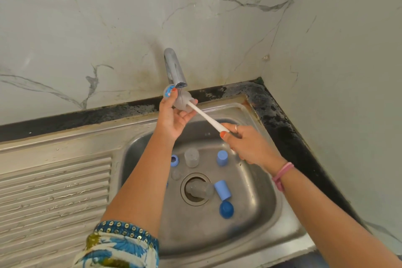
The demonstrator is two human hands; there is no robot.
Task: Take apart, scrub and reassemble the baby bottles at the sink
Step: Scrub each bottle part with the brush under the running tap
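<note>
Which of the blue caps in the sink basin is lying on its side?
The light blue cap just right of the drain lies on its side. The other light blue cap, farther back, stands upright, and the dark blue cap sits dome up.

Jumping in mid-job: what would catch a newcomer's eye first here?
The left hand holds a clear bottle under the tap, while the right hand pushes a white brush handle into it. Below, blue caps and clear parts lie scattered on the sink floor around the drain.
</note>
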